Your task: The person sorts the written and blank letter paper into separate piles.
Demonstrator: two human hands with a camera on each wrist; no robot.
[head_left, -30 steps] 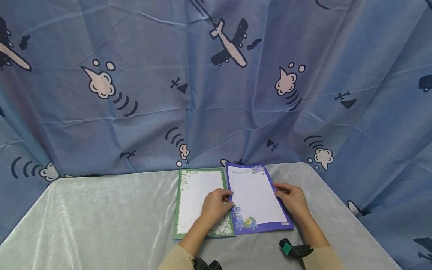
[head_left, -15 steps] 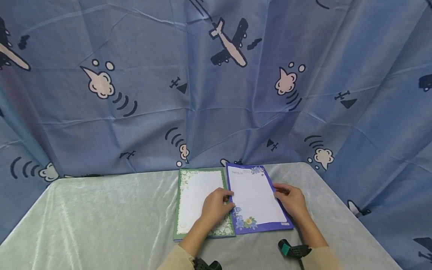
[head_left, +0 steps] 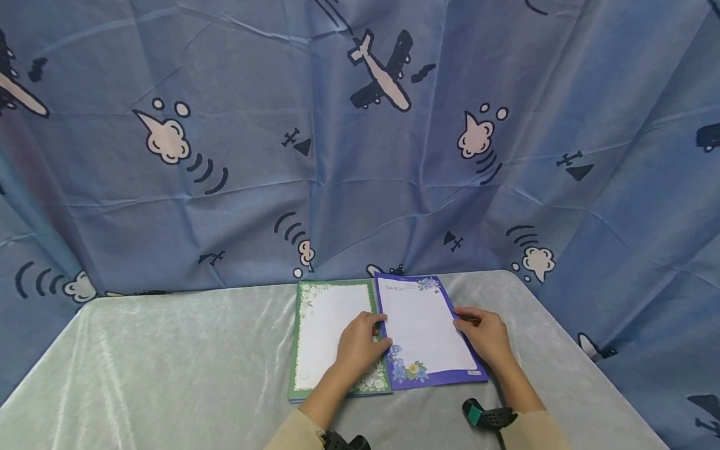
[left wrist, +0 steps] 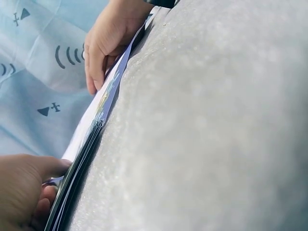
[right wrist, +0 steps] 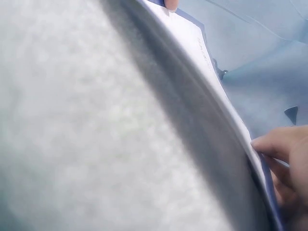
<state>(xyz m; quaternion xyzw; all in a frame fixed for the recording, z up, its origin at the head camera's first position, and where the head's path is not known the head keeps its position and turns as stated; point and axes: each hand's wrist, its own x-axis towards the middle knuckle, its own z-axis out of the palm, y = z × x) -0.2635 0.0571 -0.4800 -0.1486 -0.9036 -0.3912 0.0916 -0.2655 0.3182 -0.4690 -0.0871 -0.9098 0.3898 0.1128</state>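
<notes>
A sheet of letter paper with a purple border and printed blue flowers (head_left: pixel 427 331) lies at the right in the head view. Beside it on the left is a stack of green-bordered letter paper (head_left: pixel 323 325) with a white floral frame. My left hand (head_left: pixel 360 344) reaches across the green stack and pinches the purple sheet's left edge between thumb and fingers. On the opposite side, my right hand (head_left: pixel 485 334) pinches that sheet's right edge, thumb on top. In the right wrist view, the right edge of the purple sheet (right wrist: pixel 221 101) is raised, with a shadow under it.
A pale grey velvety cloth (head_left: pixel 185 356) covers the table. Behind it hangs a blue curtain (head_left: pixel 253 156) printed with planes and clouds. Black straps with small devices (head_left: pixel 489 415) sit on both wrists near the front.
My right hand has shifted very slightly to the left at the purple sheet's edge. The left hand and both papers are nearly still.
</notes>
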